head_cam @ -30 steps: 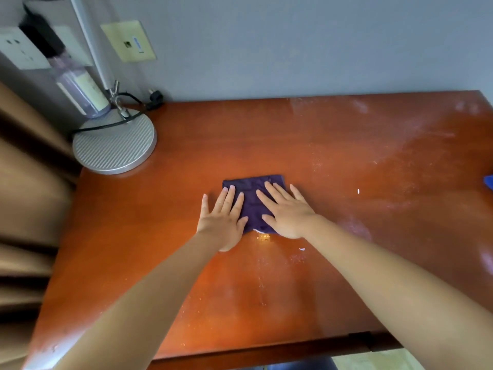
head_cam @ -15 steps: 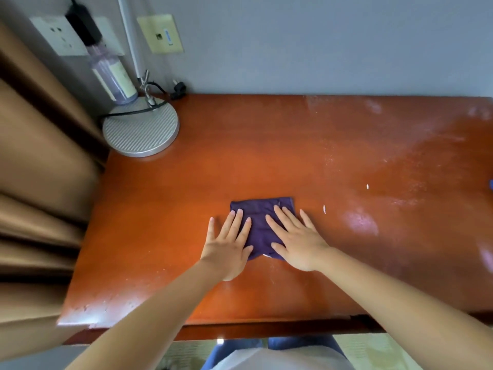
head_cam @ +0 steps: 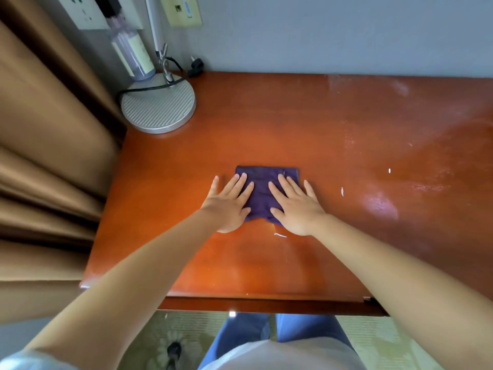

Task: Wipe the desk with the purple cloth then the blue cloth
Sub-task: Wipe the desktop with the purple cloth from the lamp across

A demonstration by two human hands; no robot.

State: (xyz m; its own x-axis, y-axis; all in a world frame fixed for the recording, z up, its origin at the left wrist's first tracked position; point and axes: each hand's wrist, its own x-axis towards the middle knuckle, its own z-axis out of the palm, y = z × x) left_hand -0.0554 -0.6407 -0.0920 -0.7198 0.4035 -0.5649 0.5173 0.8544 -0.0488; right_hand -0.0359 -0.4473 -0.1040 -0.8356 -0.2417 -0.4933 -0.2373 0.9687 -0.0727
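Observation:
A folded purple cloth (head_cam: 262, 193) lies flat on the red-brown wooden desk (head_cam: 306, 124), left of its middle. My left hand (head_cam: 228, 202) presses on the cloth's left part with straight, spread fingers. My right hand (head_cam: 296, 205) lies flat on its right part, fingers straight as well. Both palms cover the cloth's near edge. The blue cloth is out of view. Dusty smears (head_cam: 378, 206) and small white specks (head_cam: 342, 191) mark the desk to the right of the cloth.
A lamp with a round grey base (head_cam: 158, 106) stands at the desk's back left corner, with a black cable and a clear bottle (head_cam: 133, 56) behind it. Brown curtains (head_cam: 45, 145) hang along the left edge. A grey wall runs behind the desk.
Both hands and the purple cloth have slid towards me along the desk. My view has tilted down, so the near edge and my legs now show, and the blue cloth has left the right edge.

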